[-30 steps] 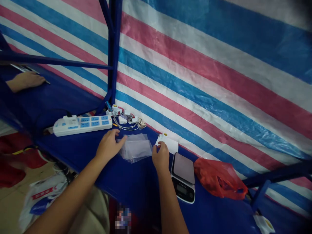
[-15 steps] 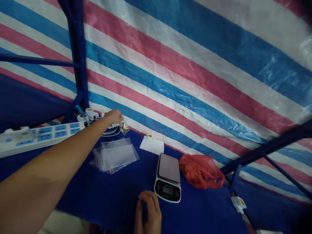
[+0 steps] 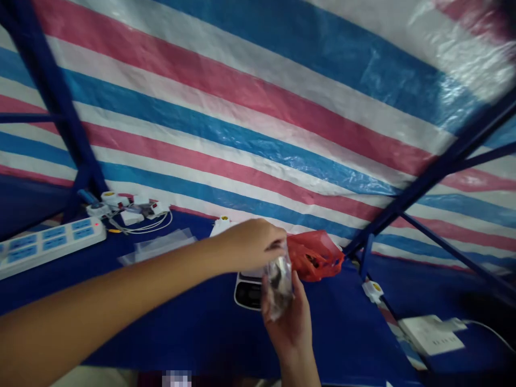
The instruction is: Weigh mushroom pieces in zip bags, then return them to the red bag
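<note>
Near the middle of the view, a small clear plastic bag [image 3: 279, 285] with blurred contents hangs upright between my hands. My left hand [image 3: 258, 244] reaches in from the left, its fingers pinched on the bag's top. Below it, my right hand [image 3: 292, 322] is curled around the lower part of the bag. Partly hidden behind my hands is a kitchen scale [image 3: 246, 293] with a black front panel. A red plastic bag [image 3: 316, 255] lies just beyond my right hand. Flat clear bags [image 3: 161, 244] lie behind my left forearm.
A long power strip [image 3: 52, 242] lies on the blue table [image 3: 181, 328] at the left, beside white plugs and cables [image 3: 133, 209]. Blue metal bars [image 3: 403, 204] stand before a striped sheet [image 3: 242, 107]. A white box [image 3: 431, 336] is at the lower right.
My left hand has come from the plugs to the middle with the small bag. My right hand has risen to the right and taken hold of the bag too. The view has shifted rightwards.
</note>
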A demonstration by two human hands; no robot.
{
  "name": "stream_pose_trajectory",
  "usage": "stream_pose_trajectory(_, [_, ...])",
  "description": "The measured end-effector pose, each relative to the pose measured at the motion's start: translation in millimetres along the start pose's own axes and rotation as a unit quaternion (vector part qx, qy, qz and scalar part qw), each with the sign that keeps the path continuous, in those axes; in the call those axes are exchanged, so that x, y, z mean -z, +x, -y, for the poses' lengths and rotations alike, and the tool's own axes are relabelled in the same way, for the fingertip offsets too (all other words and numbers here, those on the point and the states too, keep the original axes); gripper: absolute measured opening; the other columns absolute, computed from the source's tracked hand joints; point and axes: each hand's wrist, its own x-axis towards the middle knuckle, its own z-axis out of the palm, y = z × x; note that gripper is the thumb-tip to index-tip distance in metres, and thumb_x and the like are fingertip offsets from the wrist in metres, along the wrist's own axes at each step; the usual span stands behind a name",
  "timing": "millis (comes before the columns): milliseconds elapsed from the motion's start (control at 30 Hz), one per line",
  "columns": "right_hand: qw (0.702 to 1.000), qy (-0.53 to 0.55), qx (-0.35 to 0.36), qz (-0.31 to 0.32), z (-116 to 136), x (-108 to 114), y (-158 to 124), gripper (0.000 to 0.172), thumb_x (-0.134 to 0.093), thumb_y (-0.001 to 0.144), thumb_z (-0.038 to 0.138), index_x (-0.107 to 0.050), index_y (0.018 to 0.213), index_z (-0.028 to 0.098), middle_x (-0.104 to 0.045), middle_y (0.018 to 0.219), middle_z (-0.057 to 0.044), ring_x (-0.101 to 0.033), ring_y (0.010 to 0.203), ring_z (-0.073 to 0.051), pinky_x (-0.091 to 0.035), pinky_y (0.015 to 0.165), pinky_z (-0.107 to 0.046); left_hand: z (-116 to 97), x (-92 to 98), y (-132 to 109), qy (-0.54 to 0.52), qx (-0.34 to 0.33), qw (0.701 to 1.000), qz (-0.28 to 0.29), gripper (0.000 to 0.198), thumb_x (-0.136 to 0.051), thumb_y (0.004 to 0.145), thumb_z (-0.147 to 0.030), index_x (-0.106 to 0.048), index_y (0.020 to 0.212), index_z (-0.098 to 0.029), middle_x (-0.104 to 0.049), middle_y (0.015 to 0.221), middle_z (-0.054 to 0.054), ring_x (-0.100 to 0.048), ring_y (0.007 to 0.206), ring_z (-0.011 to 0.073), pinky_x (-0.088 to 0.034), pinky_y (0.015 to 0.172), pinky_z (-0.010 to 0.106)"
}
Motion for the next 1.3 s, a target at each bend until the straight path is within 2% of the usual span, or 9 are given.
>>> stream_pose_trajectory(100, [0.984, 0.004, 0.136, -0.116, 44, 30, -17, 0.029, -0.084, 0.073, 0.027, -0.072, 0.099, 0.022, -0.076, 0.082, 0.003, -0.070, 0.063, -0.010, -0.045, 0.041, -0.013, -24, -40.0, 30, -0.033, -0.047, 0.997, -0.057, 0.021, -0.054, 0.096, -0.038, -0.064, 0.098, -0.020, -0.072, 0.095, 0.005, -0.066, 0.088, 0.0195, -0.043, 0.077, 0.031])
stream_pose_trajectory(267, [0.893, -0.067, 0.361, -0.262, 115, 87, -45, 0.042, -0.088, 0.069, 0.037, -0.071, 0.105, 0.023, -0.075, 0.104, 0.003, -0.073, 0.078, -0.013, -0.059, 0.054, -0.018, -24, -130.1, 102, -0.064, -0.038, 0.993, -0.086, 0.056, -0.068, 0.084, -0.030, -0.050, 0.135, -0.017, -0.059, 0.141, 0.017, -0.051, 0.133, 0.0318, -0.039, 0.107, 0.045])
stream_pose_trajectory(433, [0.766, -0.259, 0.516, -0.282, 160, 84, -59, 0.062, -0.090, 0.065, 0.051, -0.065, 0.114, 0.020, -0.073, 0.096, -0.002, -0.072, 0.079, -0.018, -0.062, 0.063, -0.026, -6, -180.1, 149, -0.110, 0.037, 0.987, -0.108, 0.050, -0.066, 0.076, -0.013, -0.056, 0.124, -0.020, -0.073, 0.100, 0.009, -0.066, 0.105, 0.0296, -0.036, 0.106, 0.051])
stream_pose_trajectory(533, [0.693, -0.455, 0.499, -0.253, 189, 62, -40, 0.061, -0.081, 0.072, 0.058, -0.064, 0.115, 0.018, -0.073, 0.091, -0.004, -0.070, 0.071, -0.018, -0.060, 0.062, -0.031, 12, -176.0, 155, -0.176, 0.121, 0.957, -0.197, 0.043, -0.056, 0.087, -0.020, -0.048, 0.129, -0.019, -0.068, 0.086, 0.005, -0.066, 0.088, 0.0247, -0.044, 0.092, 0.042])
stream_pose_trajectory(700, [0.429, -0.833, 0.318, -0.141, 230, 16, 36, 0.029, -0.065, 0.088, 0.035, -0.069, 0.109, 0.016, -0.074, 0.093, -0.007, -0.069, 0.082, -0.019, -0.050, 0.071, -0.028, 36, -167.9, 162, -0.311, 0.225, 0.881, -0.277, 0.031, -0.054, 0.089, -0.025, -0.045, 0.118, -0.019, -0.061, 0.075, -0.001, -0.060, 0.068, 0.0176, -0.044, 0.068, 0.030])
stream_pose_trajectory(767, [0.381, -0.878, 0.261, -0.127, 232, 3, 66, 0.021, -0.069, 0.083, 0.023, -0.072, 0.102, 0.014, -0.075, 0.088, -0.009, -0.068, 0.079, -0.020, -0.046, 0.068, -0.027, 38, -169.5, 164, -0.364, 0.235, 0.855, -0.285, 0.028, -0.054, 0.088, -0.022, -0.045, 0.115, -0.020, -0.060, 0.072, -0.003, -0.059, 0.063, 0.0153, -0.043, 0.065, 0.028])
stream_pose_trajectory(933, [0.344, -0.898, 0.240, -0.130, 222, -5, 97, 0.026, -0.073, 0.078, 0.017, -0.074, 0.104, 0.011, -0.076, 0.087, -0.012, -0.069, 0.079, -0.022, -0.042, 0.065, -0.026, 35, -170.4, 165, -0.453, 0.200, 0.823, -0.276, 0.026, -0.057, 0.086, -0.019, -0.047, 0.110, -0.022, -0.060, 0.071, -0.005, -0.058, 0.061, 0.0127, -0.043, 0.062, 0.025])
stream_pose_trajectory(1067, [0.324, -0.897, 0.271, -0.129, 225, -7, 96, 0.010, -0.064, 0.083, 0.016, -0.073, 0.085, 0.017, -0.074, 0.082, -0.008, -0.068, 0.078, -0.020, -0.041, 0.068, -0.026, 34, -164.6, 161, -0.476, 0.182, 0.823, -0.251, 0.025, -0.059, 0.086, -0.020, -0.048, 0.108, -0.022, -0.057, 0.068, -0.006, -0.055, 0.057, 0.0123, -0.040, 0.059, 0.024])
stream_pose_trajectory(1300, [0.325, -0.850, 0.381, -0.163, 235, -21, 82, 0.018, -0.053, 0.089, 0.026, -0.069, 0.090, 0.018, -0.075, 0.093, -0.010, -0.068, 0.089, -0.023, -0.043, 0.077, -0.030, 31, -150.1, 148, -0.451, 0.193, 0.842, -0.226, 0.030, -0.066, 0.083, -0.022, -0.052, 0.109, -0.022, -0.058, 0.069, -0.005, -0.057, 0.064, 0.0144, -0.041, 0.064, 0.026])
